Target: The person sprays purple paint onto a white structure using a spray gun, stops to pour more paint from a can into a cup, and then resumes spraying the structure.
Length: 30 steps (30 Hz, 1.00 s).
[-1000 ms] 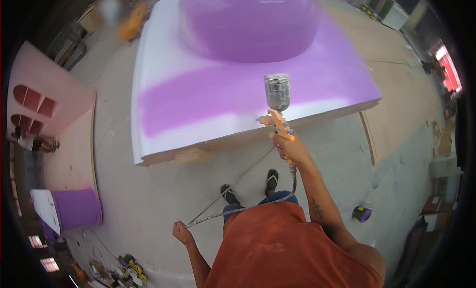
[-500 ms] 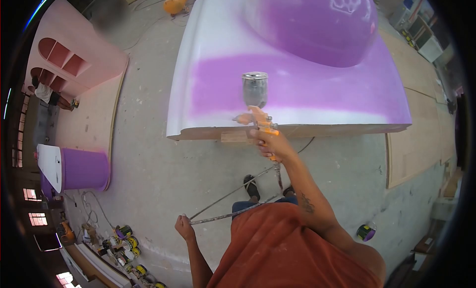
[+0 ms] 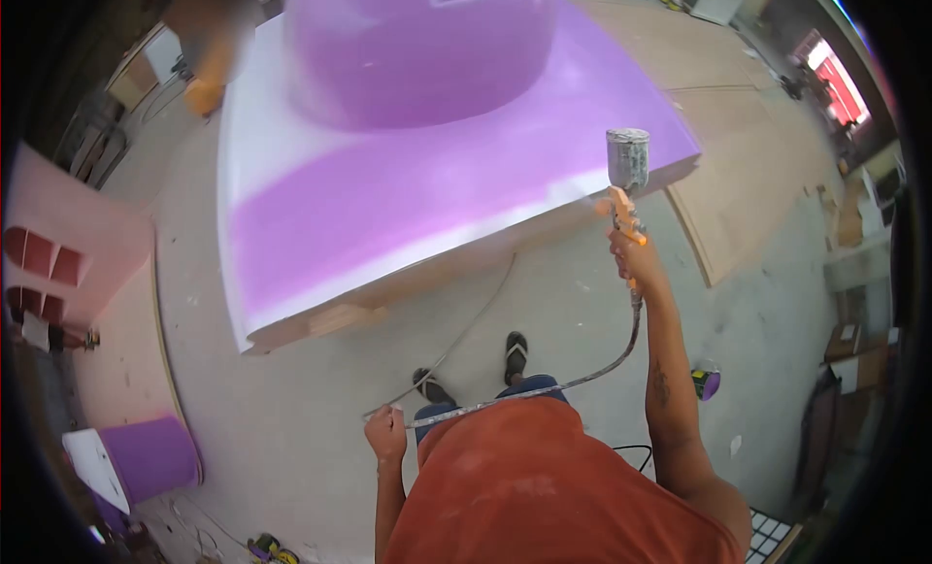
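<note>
A big white panel point(image 3: 291, 176) lies low over the grey concrete floor point(image 3: 291, 409), mostly sprayed purple, with a round purple hump at its far end. Pink shelves point(image 3: 58, 253) and a small purple piece point(image 3: 150, 457) sit off to the left. The right hand point(image 3: 633, 258) is closed tight around the orange spray gun point(image 3: 626, 210), held up by the panel's near right corner. The left hand point(image 3: 386, 434) is closed around the hose point(image 3: 544, 384), low by the person's orange shirt point(image 3: 544, 496).
</note>
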Each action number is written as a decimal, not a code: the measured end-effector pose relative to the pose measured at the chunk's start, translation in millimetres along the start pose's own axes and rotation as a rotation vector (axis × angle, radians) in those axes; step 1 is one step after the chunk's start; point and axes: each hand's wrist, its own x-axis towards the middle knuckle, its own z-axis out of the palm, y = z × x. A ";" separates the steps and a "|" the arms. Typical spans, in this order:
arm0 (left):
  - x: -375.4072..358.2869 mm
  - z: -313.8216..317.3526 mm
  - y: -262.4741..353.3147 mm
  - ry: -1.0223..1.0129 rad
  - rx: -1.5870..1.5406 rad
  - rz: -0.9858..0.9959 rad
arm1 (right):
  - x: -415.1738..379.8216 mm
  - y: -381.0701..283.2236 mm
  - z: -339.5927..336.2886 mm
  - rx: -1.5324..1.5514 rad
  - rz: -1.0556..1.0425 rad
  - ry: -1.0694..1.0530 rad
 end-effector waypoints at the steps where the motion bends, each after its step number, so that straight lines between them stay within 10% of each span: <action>1: 4.3 27.9 37.2 -0.073 -0.001 0.007 | 18.5 -0.5 -55.5 -0.037 -0.019 0.098; 11: -15.4 82.4 93.2 -0.092 0.010 -0.044 | 115.9 36.1 -155.0 -0.442 -0.297 0.405; 30: -154.4 -98.9 -140.6 0.583 -0.084 -0.591 | -124.8 -25.0 270.0 -0.042 0.110 -0.751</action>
